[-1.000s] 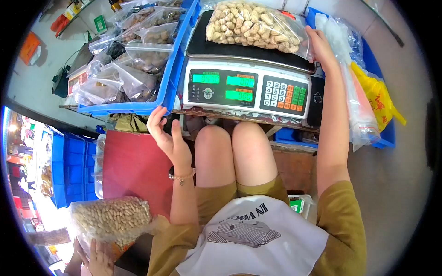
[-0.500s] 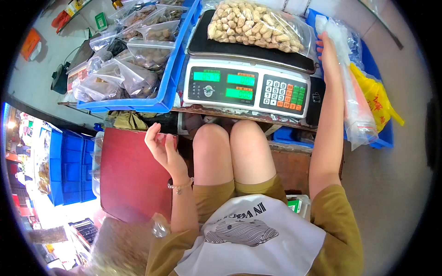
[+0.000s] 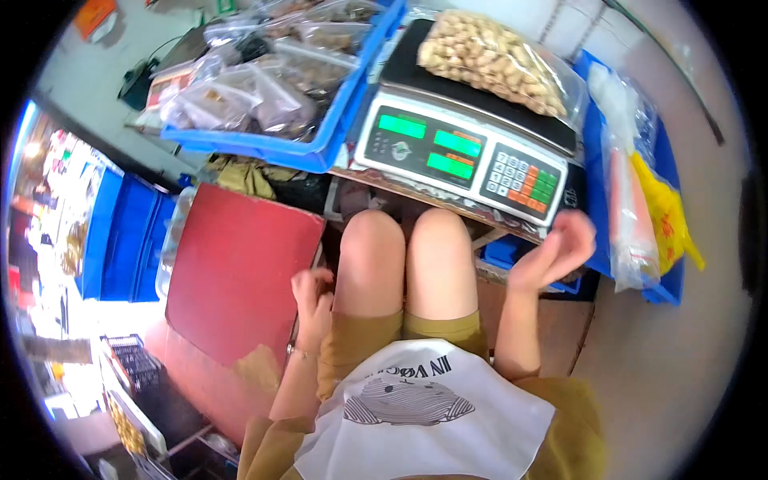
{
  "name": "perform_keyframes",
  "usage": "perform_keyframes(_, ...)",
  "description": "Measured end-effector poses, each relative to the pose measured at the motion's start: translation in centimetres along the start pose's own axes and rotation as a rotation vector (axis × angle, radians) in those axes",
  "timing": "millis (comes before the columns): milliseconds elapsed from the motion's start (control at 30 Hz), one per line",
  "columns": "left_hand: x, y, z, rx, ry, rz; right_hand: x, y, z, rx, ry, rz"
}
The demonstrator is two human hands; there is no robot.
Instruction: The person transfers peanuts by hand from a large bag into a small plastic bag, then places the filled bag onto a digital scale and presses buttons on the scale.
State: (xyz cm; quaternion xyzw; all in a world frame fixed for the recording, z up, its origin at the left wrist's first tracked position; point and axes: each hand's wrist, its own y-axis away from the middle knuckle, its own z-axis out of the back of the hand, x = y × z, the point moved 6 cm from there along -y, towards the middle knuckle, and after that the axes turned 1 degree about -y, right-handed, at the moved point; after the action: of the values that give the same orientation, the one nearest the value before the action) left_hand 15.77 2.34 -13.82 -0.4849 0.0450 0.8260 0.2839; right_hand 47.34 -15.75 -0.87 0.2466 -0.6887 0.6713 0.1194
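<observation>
My left hand point(image 3: 313, 300) is beside my left knee, at the right edge of a red board point(image 3: 240, 268). Its fingers are loosely bent and apart, with nothing seen in them. My right hand point(image 3: 558, 250), somewhat blurred, hovers just below the lower right corner of a digital scale point(image 3: 448, 164). Its fingers are slightly curled and no object shows in them. On the scale's black platform point(image 3: 400, 72) lies a clear plastic bag of peanuts point(image 3: 488, 60). The green displays are lit, but their digits are unreadable.
A blue tray point(image 3: 264, 150) of filled zip bags point(image 3: 272, 96) stands left of the scale. To the right, a blue bin point(image 3: 672, 280) holds clear plastic bags point(image 3: 632, 216) and a yellow bag point(image 3: 668, 216). Blue crates point(image 3: 124, 240) stand at far left.
My right hand has drawn back from the plastic bags at right to below the scale's corner. My left hand has lowered, its fingers more bent. The view has tilted and shifted.
</observation>
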Motion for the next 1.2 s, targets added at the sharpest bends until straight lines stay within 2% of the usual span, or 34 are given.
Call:
perform_keyframes(33,1.1,2.3,0.0,0.058,-0.032,0.054,0.7,2.4,-0.2,0.048,0.035,0.041)
perform_keyframes(200,5.5,9.3,2.3,0.284,0.078,0.303,2.6,10.8,-2.4,0.235,-0.073,-0.146)
perform_keyframes(300,3.4,8.7,2.7,0.181,-0.093,0.076,3.5,11.2,-3.3,0.356,-0.099,-0.035)
perform_keyframes(333,3.2,8.4,2.6,0.174,-0.062,0.087,3.8,10.7,-3.8,0.344,-0.058,-0.004)
perform_keyframes(400,2.7,8.3,2.5,0.151,-0.037,0.229,3.4,10.8,-4.2,0.285,-0.145,-0.124)
perform_keyframes(467,2.7,8.6,2.3,0.278,0.017,0.327,2.3,11.2,-3.8,0.336,-0.108,-0.131)
perform_keyframes(567,2.8,9.6,2.7,0.432,0.074,0.364,1.9,11.5,-3.4,0.355,-0.111,-0.162)
perform_keyframes(667,2.2,9.6,2.8,0.644,-0.062,0.317,1.4,11.6,-3.1,0.351,-0.099,-0.196)
perform_keyframes(767,0.1,8.3,3.5,0.377,-0.145,0.115,1.1,11.6,-3.2,0.349,-0.101,-0.211)
perform_keyframes(867,0.6,7.5,2.7,0.271,-0.020,0.193,1.3,11.6,-3.3,0.358,-0.097,-0.222)
perform_keyframes(1067,2.8,9.4,1.7,0.460,0.018,0.339,1.3,11.4,-3.4,0.385,-0.095,-0.211)
perform_keyframes(1133,3.0,9.4,1.6,0.472,-0.151,0.139,2.0,11.1,-4.1,0.302,-0.216,-0.293)
perform_keyframes(1200,1.4,8.5,2.1,0.307,-0.180,-0.004,0.8,12.3,-3.8,0.351,-0.198,-0.333)
